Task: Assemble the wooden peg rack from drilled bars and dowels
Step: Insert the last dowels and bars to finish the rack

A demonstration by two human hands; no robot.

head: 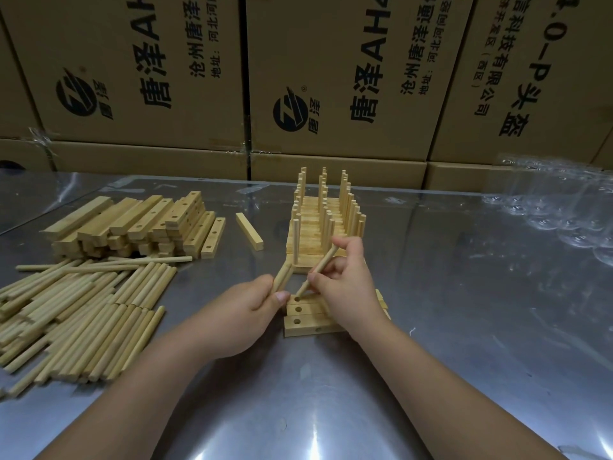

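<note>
Lying side by side on the steel table, pale drilled wooden bars are seen. One slim round dowel, tip at a hole, is pinched by the right hand; spare dowels are clamped in the left hand.

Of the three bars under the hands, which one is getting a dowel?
The farthest bar: the dowel in the right hand points into its hole; the two nearer bars have empty holes.

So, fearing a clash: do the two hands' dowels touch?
Apart: head view shows a gap between the dowel in the right hand and the dowels in the left hand.
</note>
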